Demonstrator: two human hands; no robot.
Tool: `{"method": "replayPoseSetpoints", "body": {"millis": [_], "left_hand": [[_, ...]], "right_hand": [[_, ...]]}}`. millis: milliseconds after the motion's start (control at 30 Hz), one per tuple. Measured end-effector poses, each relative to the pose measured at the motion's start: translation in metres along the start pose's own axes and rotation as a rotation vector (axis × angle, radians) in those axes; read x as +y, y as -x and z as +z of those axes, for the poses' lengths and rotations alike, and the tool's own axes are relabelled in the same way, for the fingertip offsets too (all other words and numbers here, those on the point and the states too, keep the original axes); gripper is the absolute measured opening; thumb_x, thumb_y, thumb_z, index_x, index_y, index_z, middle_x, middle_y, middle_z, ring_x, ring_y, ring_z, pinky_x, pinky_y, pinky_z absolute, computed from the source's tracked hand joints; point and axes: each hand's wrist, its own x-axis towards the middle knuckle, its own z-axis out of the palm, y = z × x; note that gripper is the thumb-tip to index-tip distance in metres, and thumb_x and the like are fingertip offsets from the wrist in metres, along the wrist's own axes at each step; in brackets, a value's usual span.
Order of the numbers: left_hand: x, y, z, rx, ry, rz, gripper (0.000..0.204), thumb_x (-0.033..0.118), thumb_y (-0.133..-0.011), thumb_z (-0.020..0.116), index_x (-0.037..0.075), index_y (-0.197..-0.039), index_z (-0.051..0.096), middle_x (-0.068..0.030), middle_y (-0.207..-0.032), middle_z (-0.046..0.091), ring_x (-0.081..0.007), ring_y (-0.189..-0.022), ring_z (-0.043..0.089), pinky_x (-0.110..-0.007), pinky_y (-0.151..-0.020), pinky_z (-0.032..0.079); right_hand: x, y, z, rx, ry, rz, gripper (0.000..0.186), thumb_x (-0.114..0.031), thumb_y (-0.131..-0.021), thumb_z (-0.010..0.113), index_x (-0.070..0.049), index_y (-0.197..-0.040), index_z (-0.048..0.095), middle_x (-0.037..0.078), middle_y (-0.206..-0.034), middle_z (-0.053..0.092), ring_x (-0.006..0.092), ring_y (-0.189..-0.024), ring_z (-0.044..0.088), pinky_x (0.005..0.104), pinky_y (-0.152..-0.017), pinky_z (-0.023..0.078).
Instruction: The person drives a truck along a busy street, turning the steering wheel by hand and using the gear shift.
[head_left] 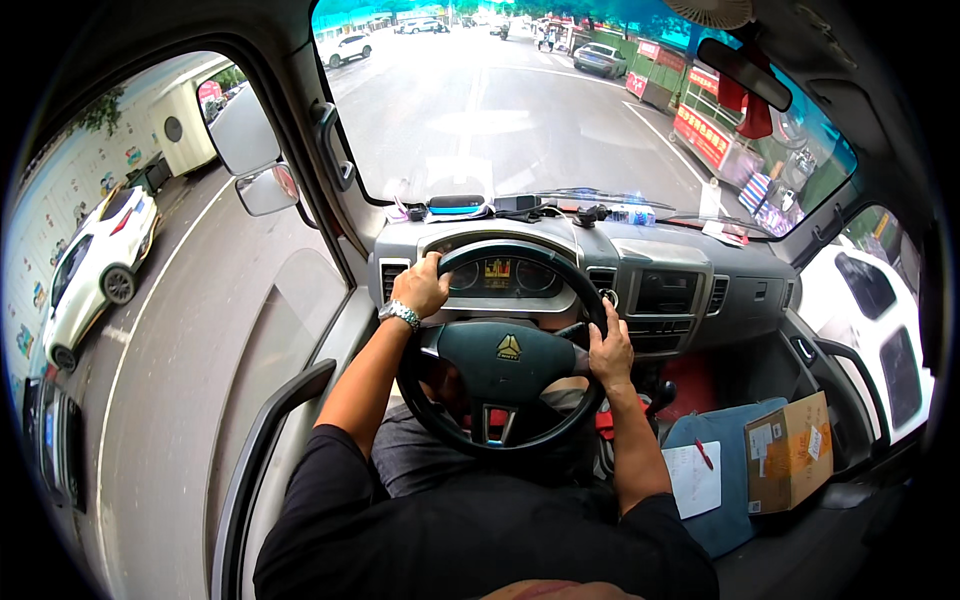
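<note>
Two hands grip the wheel (510, 350) of a truck cab. The left hand (420, 287) is clamped on the rim at its upper left, fingers curled over the top, with a metal watch (400, 314) on the wrist just below. The right hand (610, 352) is clamped on the rim at its right side, thumb lying along the inner edge. The wheel sits in the middle of the view, just near of the instrument cluster (500, 275), and its dark hub carries a small gold emblem. Both forearms come up from the near edge, out of black sleeves.

On top of the dashboard (650, 250), far of the wheel, lie a phone (457, 206) with a blue edge, some cables and a plastic bottle (630, 214). To the right, on the passenger seat (725, 440), a cardboard box (790, 452) stands tilted beside a white sheet of paper (695, 480) with a red pen (704, 453) resting on it.

At the left, the door window shows a white car (95, 265) parked well apart from the cab, and two side mirrors (255, 150) hang on the door frame. Through the windshield (560, 110) a wide road runs far ahead, with red banners (700, 135) along a fence on its right side and a few distant cars. A red ornament (752, 110) hangs by the rear-view mirror (745, 72) at the upper right.
</note>
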Motion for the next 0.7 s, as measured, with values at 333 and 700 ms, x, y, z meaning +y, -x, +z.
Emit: {"method": "replayPoseSetpoints", "body": {"millis": [333,700], "left_hand": [[0.0017,-0.0011,0.0006,0.002,0.029,0.021,0.042,0.031,-0.093,0.068,0.008,-0.127,0.061,-0.0223,-0.110,0.073,-0.0429,-0.098,0.071,-0.051,-0.086,0.057],[0.0003,-0.0037,0.0008,-0.005,0.039,0.021,0.042,0.033,-0.093,0.069,0.009,-0.126,0.062,-0.0221,-0.111,0.073,-0.0432,-0.098,0.071,-0.051,-0.086,0.057]], "right_hand": [[-0.0074,0.0054,-0.0041,-0.029,0.000,0.032,0.058,-0.024,-0.100,0.063,-0.021,-0.155,0.046,0.024,-0.119,0.063,0.0453,-0.104,0.066,0.0515,-0.089,0.053],[-0.0003,0.0044,-0.0004,0.030,0.017,-0.029,0.059,-0.025,-0.099,0.064,-0.023,-0.155,0.046,0.020,-0.115,0.063,0.0438,-0.099,0.067,0.0521,-0.084,0.055]]}}
